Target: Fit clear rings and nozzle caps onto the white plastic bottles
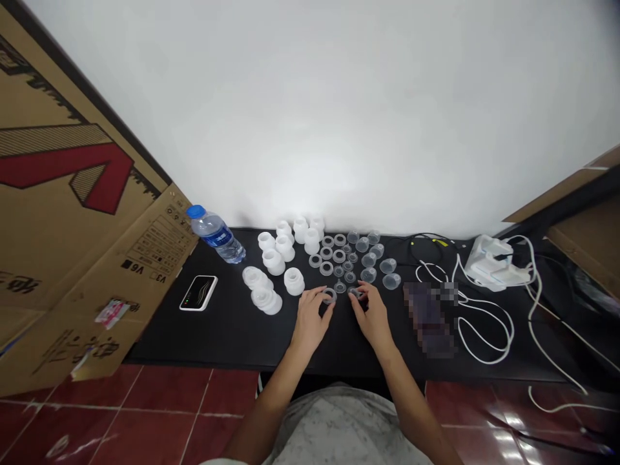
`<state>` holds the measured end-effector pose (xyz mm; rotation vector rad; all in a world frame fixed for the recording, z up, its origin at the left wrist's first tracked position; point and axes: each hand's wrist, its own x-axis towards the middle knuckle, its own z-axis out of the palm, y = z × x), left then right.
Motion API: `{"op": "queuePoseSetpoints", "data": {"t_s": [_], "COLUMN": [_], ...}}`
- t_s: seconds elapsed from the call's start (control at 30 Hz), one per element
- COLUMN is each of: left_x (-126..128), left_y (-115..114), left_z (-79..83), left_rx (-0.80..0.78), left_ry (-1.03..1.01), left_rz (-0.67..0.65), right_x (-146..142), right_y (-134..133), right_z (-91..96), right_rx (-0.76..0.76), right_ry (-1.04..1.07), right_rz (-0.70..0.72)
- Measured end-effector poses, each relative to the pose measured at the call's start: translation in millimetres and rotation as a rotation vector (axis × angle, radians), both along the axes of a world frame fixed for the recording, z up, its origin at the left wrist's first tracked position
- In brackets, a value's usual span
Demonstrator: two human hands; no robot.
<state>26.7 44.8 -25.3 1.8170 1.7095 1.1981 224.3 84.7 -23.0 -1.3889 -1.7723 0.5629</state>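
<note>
My left hand (311, 316) rests on the black tabletop (232, 329) with its fingertips pinched on a translucent ring (330, 296). My right hand (372, 313) sits beside it, fingers curled around another small ring (355, 293). Just beyond both hands lie several more clear rings (333, 253) in rows, with small clear domed caps (375, 258) to their right. White plastic cup-shaped parts (276, 261) stand in a cluster to the left of the rings.
A water bottle (216, 234) lies at the back left, near a leaning cardboard box (72, 213). A small white device (198, 292) lies left of the parts. White cables (484, 316) and a white charger (494, 261) occupy the right side.
</note>
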Motion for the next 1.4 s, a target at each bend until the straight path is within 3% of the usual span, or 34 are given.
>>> {"op": "queuePoseSetpoints", "data": {"t_s": [0.1,0.2,0.33,0.43,0.6,0.7,0.83,0.93,1.2,1.4], "left_x": [-0.8,0.8,9.7,17.6,20.8,20.3,22.9,24.2,20.9,21.9], "left_y": [0.4,-3.0,-7.9,-3.9,9.1,4.2,-14.0,-20.0,-9.6,-11.1], "left_z": [0.8,5.5,14.7,18.6,17.6,13.0,2.8,-1.7,-2.7,-4.9], "left_rx": [0.016,0.026,-0.034,-0.104,-0.1,-0.056,-0.022,-0.036,-0.057,-0.066], "left_ry": [-0.101,-0.178,-0.253,-0.161,-0.025,-0.097,-0.235,-0.318,-0.557,-0.564], "left_rz": [0.032,0.045,-0.151,-0.257,-0.187,-0.18,-0.02,-0.043,-0.065,-0.069], "right_x": [4.5,6.7,7.8,9.3,12.3,14.2,16.6,16.0,15.3,13.8], "right_y": [1.1,2.4,1.1,0.8,3.4,4.1,4.2,3.7,-0.1,-4.3], "right_z": [-0.3,-0.7,-1.4,-2.7,-4.0,-3.6,-6.0,-8.4,-5.8,-2.6], "right_rx": [-0.086,-0.069,-0.038,-0.014,-0.023,-0.085,-0.107,-0.082,-0.103,-0.135], "right_ry": [0.18,0.27,0.316,0.335,0.369,0.443,0.505,0.48,0.52,0.558], "right_rz": [-0.034,-0.036,-0.01,-0.041,-0.096,-0.057,-0.067,-0.125,-0.142,-0.098]}}
